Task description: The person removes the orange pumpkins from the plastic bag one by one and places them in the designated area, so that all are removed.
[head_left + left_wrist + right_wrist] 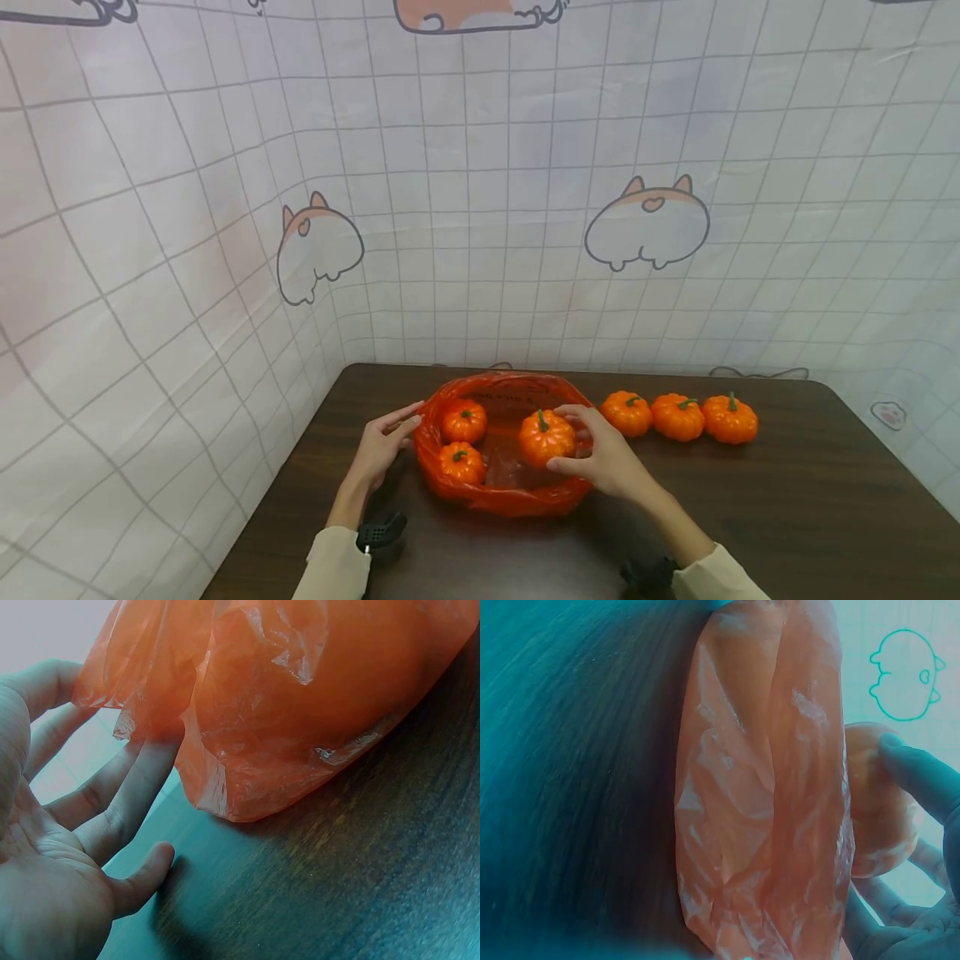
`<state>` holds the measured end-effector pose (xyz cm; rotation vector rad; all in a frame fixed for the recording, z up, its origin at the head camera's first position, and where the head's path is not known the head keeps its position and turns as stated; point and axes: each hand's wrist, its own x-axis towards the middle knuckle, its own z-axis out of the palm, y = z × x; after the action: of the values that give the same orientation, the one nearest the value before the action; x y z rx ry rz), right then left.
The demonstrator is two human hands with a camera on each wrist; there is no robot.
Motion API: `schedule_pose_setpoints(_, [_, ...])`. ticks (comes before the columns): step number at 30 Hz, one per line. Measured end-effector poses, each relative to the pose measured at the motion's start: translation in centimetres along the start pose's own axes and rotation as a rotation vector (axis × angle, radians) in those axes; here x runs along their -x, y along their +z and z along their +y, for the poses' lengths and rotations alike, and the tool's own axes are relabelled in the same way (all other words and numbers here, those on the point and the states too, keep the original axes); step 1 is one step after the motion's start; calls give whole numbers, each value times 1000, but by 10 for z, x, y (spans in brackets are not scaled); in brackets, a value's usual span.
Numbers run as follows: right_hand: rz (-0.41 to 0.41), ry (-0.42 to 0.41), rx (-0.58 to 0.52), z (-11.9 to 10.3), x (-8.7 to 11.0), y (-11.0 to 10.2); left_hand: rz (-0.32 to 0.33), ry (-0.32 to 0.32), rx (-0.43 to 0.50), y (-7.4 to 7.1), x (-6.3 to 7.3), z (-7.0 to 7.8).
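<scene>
An orange-red plastic bag (498, 500) stands with its mouth spread wide on the table. Two small orange pumpkins lie inside at its left, the rear pumpkin (463, 421) and the front pumpkin (461, 462). My left hand (378, 446) pinches the bag's left rim between thumb and fingertips; in the left wrist view its little finger (150, 874) sticks out free below the plastic. With my right hand (611, 458) I grip another pumpkin (546, 439) by its right side, over the right part of the bag's mouth. The right wrist view shows that pumpkin (881, 817) just above the rim.
Three more pumpkins sit in a row right of the bag: a left one (627, 414), a middle one (678, 417) and a right one (730, 418). The dark wooden table (810, 500) meets a white gridded cloth (480, 275) at its back and left.
</scene>
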<state>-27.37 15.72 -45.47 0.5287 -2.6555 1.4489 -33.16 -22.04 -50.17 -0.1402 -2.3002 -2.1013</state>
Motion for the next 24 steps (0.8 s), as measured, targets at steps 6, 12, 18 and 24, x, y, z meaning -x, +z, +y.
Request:
schedule_pose_setpoints(6, [3, -1, -2, 4, 6, -6, 2, -7, -5, 1, 0, 1])
schedule_pose_setpoints(12, [7, -1, -14, 5, 12, -14, 6, -16, -13, 1, 1, 3])
schedule_pose_setpoints(18, [36, 6, -26, 5, 19, -24, 6, 0, -30, 1, 0, 2])
schedule_pose_setpoints(24, [59, -2, -30, 8, 28, -31, 11, 1, -30, 1, -1, -1])
